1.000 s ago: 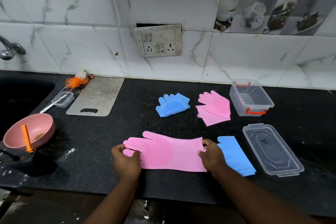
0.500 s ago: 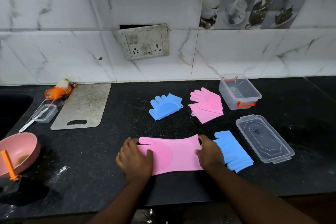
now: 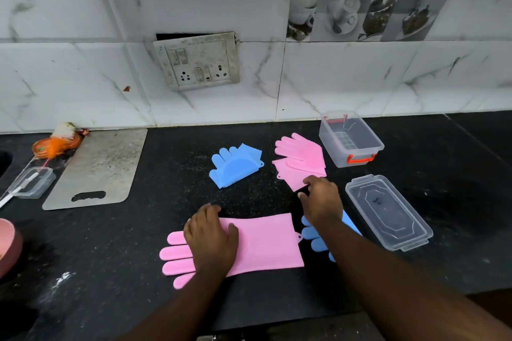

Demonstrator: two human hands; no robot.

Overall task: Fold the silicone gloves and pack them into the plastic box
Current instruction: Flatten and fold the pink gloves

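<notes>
1. A flat pink glove (image 3: pixel 260 243) is pinned to the counter (image 3: pixel 457 180) by the left hand (image 3: pixel 212 239), palm down and fingers spread over it, apparently so it cannot slide while the other hand is busy.
2. The right hand (image 3: pixel 321 199) is stretched toward 1 o'clock, its fingertips curled onto the near corner of a folded pink glove (image 3: pixel 302 159); whether that corner is pinched cannot be told.
3. A blue glove (image 3: pixel 314 238) is left unfolded under the right forearm, and a folded blue one (image 3: pixel 235 167) is seen at 12 o'clock.
4. The box (image 3: pixel 350 141) is kept open and empty at 1 o'clock, its lid (image 3: pixel 388 212) laid just in front, presumably ready for packing.
</notes>
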